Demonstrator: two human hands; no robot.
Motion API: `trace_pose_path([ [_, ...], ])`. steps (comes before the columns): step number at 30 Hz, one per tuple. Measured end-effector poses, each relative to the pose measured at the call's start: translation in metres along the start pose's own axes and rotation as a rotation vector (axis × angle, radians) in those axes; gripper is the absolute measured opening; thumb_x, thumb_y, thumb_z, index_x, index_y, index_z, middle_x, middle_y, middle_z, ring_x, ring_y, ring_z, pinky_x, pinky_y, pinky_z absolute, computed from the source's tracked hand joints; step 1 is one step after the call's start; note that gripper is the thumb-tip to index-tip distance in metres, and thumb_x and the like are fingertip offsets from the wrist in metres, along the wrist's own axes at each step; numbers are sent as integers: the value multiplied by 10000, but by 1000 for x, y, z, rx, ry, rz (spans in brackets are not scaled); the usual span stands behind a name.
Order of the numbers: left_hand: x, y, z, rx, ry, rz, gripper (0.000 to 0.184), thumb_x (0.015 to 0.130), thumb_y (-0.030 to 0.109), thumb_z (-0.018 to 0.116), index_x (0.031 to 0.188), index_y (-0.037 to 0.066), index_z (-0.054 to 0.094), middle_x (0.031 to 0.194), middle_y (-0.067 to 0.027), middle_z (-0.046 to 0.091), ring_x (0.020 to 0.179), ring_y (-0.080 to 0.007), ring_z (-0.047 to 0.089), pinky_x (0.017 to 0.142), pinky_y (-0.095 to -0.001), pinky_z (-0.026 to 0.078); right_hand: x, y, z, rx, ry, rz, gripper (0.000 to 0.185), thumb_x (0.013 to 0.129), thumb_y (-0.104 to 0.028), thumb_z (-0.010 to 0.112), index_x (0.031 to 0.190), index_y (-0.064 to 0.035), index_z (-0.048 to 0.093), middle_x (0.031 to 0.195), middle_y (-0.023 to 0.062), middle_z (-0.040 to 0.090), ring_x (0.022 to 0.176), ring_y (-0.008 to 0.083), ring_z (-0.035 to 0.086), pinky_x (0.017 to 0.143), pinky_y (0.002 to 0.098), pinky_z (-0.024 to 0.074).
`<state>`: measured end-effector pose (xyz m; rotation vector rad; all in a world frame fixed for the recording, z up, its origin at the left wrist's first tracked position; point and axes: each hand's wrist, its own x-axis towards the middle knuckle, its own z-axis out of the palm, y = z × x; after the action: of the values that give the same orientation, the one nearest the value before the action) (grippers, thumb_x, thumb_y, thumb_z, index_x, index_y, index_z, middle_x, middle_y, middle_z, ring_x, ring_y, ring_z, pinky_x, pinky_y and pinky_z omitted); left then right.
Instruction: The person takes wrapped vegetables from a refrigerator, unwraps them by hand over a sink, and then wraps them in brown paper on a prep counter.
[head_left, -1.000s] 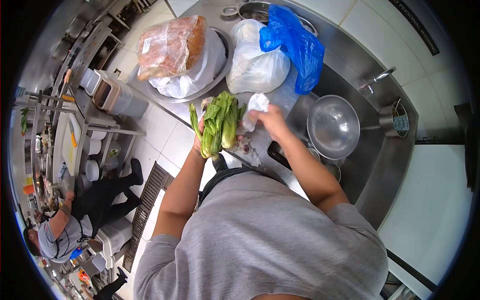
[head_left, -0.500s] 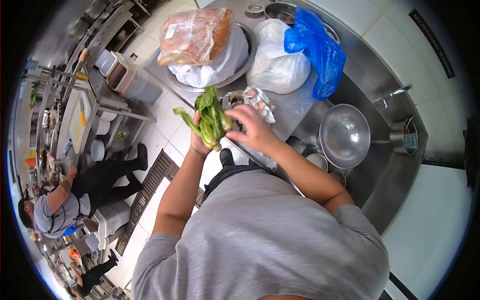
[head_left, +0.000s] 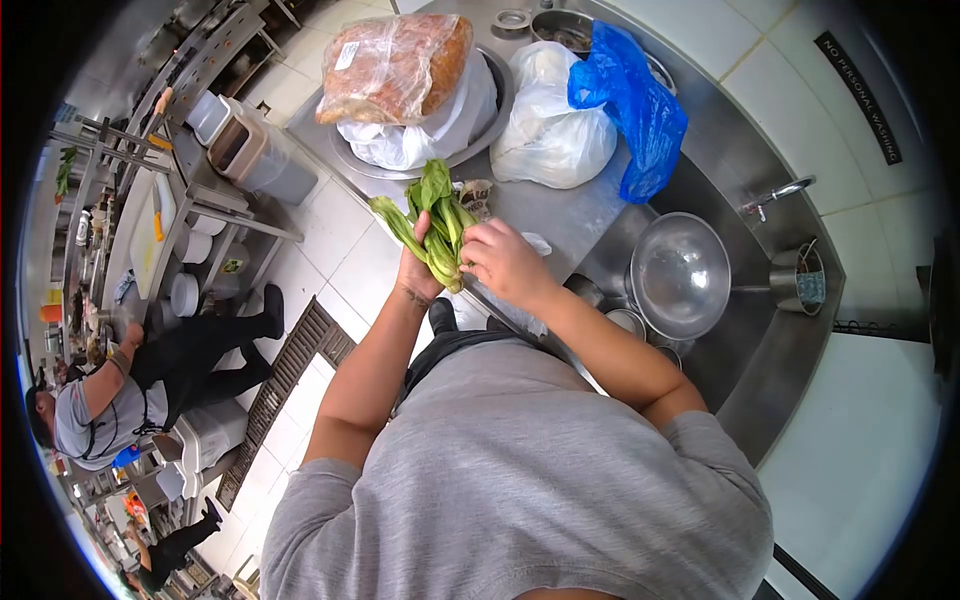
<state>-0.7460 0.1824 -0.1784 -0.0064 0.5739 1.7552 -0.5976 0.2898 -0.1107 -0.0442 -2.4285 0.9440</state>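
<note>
One leafy bunch [head_left: 440,248], base toward the person [head_left: 520,440], sits in the curled left hand [head_left: 417,277], the right hand [head_left: 506,263] bent nearly closed at its right, grip unclear.

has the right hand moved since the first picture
Yes. Judged against the tap, the right hand has moved left in the picture, farther from the tap and closer in to the leafy greens.
</note>
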Motion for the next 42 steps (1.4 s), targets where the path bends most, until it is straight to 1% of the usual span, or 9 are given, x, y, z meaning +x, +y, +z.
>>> trace_pose_path([
  [4,-1,2,13,-74,20,83,595,873,472,610,1300,74,497,1222,-134,595,1113,-297,584,991,-452,461,-7,-11,-7,148,-3,-2,107,780,-55,681,860,-50,609,876,76,604,817,273,566,735,359,477],
  [7,-4,13,-4,-56,18,89,683,853,513,610,1367,100,434,1305,-160,535,1185,-353,529,1011,-541,419,-19,-14,-14,451,164,441,86,814,-39,651,894,-50,623,846,81,628,760,262,591,710,346,493],
  [10,-17,27,-22,-50,-52,76,773,842,552,605,1437,126,355,1391,-206,444,1212,-430,487,985,-552,441,-24,15,-16,162,378,462,122,822,-32,646,941,-54,638,885,91,658,755,258,619,687,330,498],
  [15,-44,42,-45,-150,-62,126,785,845,535,609,1450,123,327,1395,-215,429,1225,-431,469,1004,-550,430,-72,54,21,-470,-165,157,185,784,-121,667,954,-55,644,1235,125,531,1096,333,516,852,414,480],
  [24,-112,40,-58,-120,21,267,804,855,542,597,1463,109,295,1406,-208,414,1194,-424,499,978,-550,463,29,56,-14,-578,-825,398,247,773,-115,589,1007,-116,670,1256,131,536,1057,322,538,843,446,473],
  [27,-131,35,-61,-191,51,283,811,841,507,634,1459,102,300,1371,-218,447,1162,-444,514,965,-544,462,49,84,31,-442,-503,186,370,791,-136,582,1156,-159,642,1383,134,457,1200,350,471,937,469,433],
  [31,-152,33,-66,-188,116,330,809,835,503,641,1453,98,312,1361,-214,459,1145,-448,518,973,-538,451,45,101,82,-439,-681,394,629,762,-90,574,1375,-200,488,1533,118,267,1403,390,221,1130,482,253],
  [37,-187,44,-87,-221,174,411,826,822,520,650,1446,93,318,1360,-211,457,1151,-448,512,972,-541,445,-49,111,64,-444,-367,220,466,742,-53,587,1205,-99,592,1357,131,465,1236,374,416,1034,471,358],
  [42,-223,59,-104,-260,116,463,812,836,524,631,1445,88,317,1363,-212,453,1168,-445,507,967,-539,457,-155,120,-2,-248,-208,742,256,860,-53,475,1086,-33,595,1136,203,556,1050,373,514,921,424,416],
])
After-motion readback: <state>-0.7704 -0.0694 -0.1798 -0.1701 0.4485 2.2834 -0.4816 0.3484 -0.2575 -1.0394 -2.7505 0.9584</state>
